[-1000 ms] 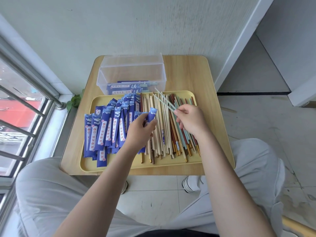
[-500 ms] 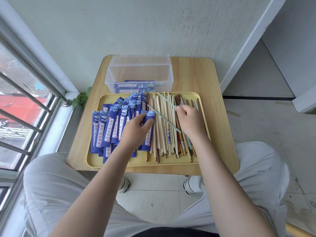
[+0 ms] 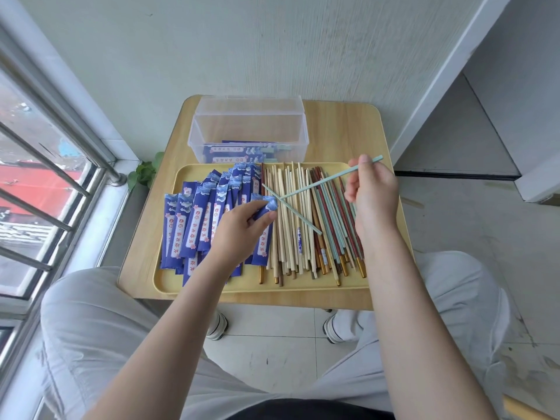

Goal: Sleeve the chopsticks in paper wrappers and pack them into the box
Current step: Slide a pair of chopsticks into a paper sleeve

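Chopsticks [image 3: 306, 225] of many colours lie in a loose pile on the right half of a yellow tray [image 3: 169, 281], and blue paper wrappers [image 3: 194, 225] lie in an overlapping row on its left half. The tray stands on a small wooden table [image 3: 342, 131]. The right hand [image 3: 374, 197] is raised above the pile and pinches one light green chopstick [image 3: 318, 183] near its top end, between the thumb and the curled fingers; the thin end of it points left and down. A second light green chopstick [image 3: 292, 209] lies across the pile and crosses under the first one. The left hand [image 3: 242, 230] holds one wrapper [image 3: 266, 228] near its open end, with thumb and fingers pressed on the paper. Behind the tray stands a clear plastic box [image 3: 248, 116], and some sleeved pairs [image 3: 239, 151] already lie flat on its bottom
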A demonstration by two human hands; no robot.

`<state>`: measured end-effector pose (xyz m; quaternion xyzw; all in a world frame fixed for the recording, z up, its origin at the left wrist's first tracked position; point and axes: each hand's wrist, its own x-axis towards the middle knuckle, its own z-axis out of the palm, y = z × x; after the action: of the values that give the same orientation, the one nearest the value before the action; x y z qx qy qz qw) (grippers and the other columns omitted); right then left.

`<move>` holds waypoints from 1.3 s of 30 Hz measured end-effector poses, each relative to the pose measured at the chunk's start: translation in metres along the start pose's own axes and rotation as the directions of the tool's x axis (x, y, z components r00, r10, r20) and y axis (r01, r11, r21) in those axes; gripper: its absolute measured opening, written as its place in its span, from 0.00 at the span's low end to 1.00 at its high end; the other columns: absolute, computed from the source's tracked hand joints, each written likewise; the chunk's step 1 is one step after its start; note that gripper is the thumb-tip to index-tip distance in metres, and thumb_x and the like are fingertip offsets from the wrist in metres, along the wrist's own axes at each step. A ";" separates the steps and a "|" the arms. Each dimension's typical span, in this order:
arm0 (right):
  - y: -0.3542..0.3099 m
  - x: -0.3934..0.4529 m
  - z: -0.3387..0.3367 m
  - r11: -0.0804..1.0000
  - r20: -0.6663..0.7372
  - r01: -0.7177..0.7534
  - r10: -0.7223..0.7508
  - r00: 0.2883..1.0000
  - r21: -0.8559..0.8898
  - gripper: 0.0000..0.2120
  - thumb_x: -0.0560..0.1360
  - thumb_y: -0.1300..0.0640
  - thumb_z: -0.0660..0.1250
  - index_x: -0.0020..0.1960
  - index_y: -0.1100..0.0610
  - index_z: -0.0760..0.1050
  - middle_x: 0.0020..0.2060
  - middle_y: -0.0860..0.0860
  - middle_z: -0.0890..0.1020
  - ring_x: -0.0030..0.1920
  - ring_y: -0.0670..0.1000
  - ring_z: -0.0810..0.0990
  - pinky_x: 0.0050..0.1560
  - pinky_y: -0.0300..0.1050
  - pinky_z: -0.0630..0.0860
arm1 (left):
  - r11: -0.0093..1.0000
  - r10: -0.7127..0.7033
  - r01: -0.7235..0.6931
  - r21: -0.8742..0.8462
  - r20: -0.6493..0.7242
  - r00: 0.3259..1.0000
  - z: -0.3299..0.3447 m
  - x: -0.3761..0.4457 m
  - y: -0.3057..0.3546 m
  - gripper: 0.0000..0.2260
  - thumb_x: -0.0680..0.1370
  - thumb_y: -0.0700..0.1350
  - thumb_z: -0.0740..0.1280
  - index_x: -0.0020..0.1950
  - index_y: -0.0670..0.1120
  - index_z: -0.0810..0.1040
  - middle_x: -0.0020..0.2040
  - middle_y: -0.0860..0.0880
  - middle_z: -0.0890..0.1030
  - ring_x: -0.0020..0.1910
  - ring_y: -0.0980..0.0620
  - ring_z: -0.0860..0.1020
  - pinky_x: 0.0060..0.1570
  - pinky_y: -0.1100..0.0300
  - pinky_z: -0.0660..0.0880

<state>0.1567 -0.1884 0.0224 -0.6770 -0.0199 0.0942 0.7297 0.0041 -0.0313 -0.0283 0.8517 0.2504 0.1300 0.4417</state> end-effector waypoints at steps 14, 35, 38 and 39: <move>0.017 -0.013 0.015 0.979 0.243 -0.017 0.067 0.968 -0.203 0.11 0.83 0.56 0.62 0.46 0.59 0.80 0.29 0.49 0.75 0.29 0.47 0.72 0.34 0.44 0.72 | 0.878 -0.084 0.280 -0.389 0.451 0.889 -0.003 -0.009 0.025 0.17 0.85 0.53 0.57 0.59 0.45 0.81 0.33 0.52 0.76 0.30 0.54 0.69 0.35 0.62 0.70; 0.063 -0.021 0.011 0.343 0.355 0.300 0.108 0.929 -0.890 0.07 0.79 0.54 0.68 0.50 0.57 0.74 0.48 0.51 0.74 0.47 0.52 0.75 0.41 0.43 0.70 | 0.475 -0.423 0.618 -0.626 0.453 0.784 0.006 -0.003 0.003 0.09 0.86 0.47 0.55 0.52 0.43 0.69 0.33 0.44 0.76 0.27 0.48 0.71 0.29 0.57 0.72; 0.061 -0.021 0.012 0.349 0.362 0.314 0.080 0.929 -0.883 0.06 0.80 0.55 0.66 0.49 0.57 0.74 0.47 0.50 0.75 0.44 0.51 0.75 0.37 0.41 0.68 | 0.505 -0.411 0.632 -0.588 0.480 0.775 0.006 -0.004 0.003 0.09 0.85 0.49 0.60 0.54 0.43 0.71 0.34 0.45 0.76 0.28 0.48 0.71 0.31 0.56 0.72; 0.059 -0.021 0.013 0.394 0.359 0.307 0.063 0.931 -0.867 0.05 0.80 0.55 0.66 0.48 0.57 0.73 0.46 0.50 0.76 0.41 0.50 0.75 0.34 0.41 0.67 | 0.567 -0.393 0.610 -0.553 0.469 0.791 0.005 -0.004 0.004 0.09 0.84 0.49 0.62 0.54 0.43 0.71 0.34 0.45 0.76 0.29 0.48 0.71 0.33 0.56 0.72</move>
<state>0.1278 -0.1750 -0.0328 -0.9339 -0.2419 0.1266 0.2306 0.0038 -0.0388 -0.0280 0.5290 0.3502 -0.0484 0.7715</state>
